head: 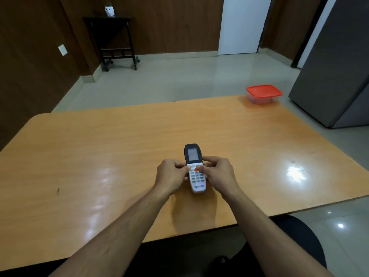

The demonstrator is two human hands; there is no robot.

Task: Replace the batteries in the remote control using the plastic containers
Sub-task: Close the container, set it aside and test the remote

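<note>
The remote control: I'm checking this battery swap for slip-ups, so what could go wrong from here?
1. Both the left hand and right hand hold the remote control face up, with fingers near the keypad; a button may get pressed by accident.
2. The battery side is hidden underneath, so turning it over could loosen the grip.
3. The red-lidded container sits at the table's far right corner, a long reach that might nudge it off.

glossy wooden table (119, 156), smooth plastic remote (194, 168) (matt dark top), clear plastic container (261, 97), shiny floor tiles (179, 80).
</note>
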